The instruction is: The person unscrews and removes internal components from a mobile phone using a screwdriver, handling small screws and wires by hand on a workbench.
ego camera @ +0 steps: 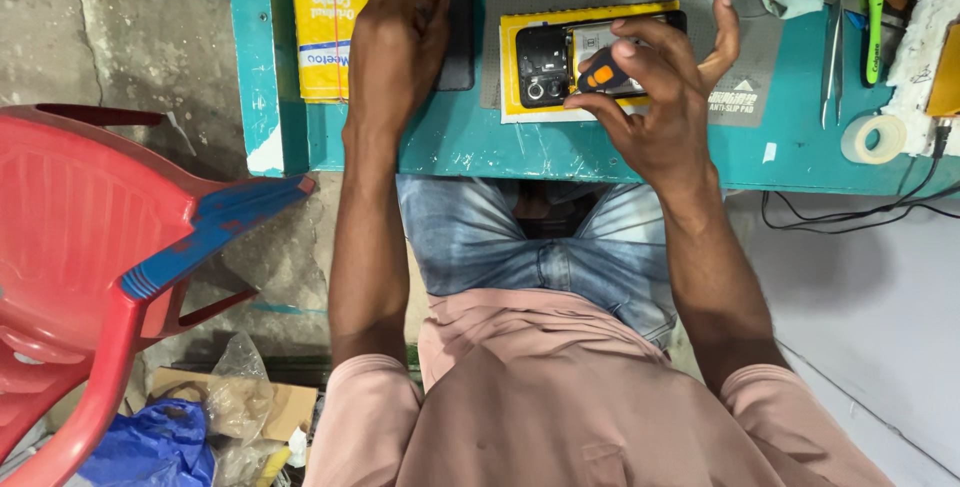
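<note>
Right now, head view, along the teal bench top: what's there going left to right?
Yellow box → left hand on a dark slab → opened phone on a yellow sheet → right hand gripping an orange-and-black tool → tweezers → green toothbrush → tape roll.

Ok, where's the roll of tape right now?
In the head view, the roll of tape lies at the far right of the teal table, below the tweezers and beside a black cable.
</note>
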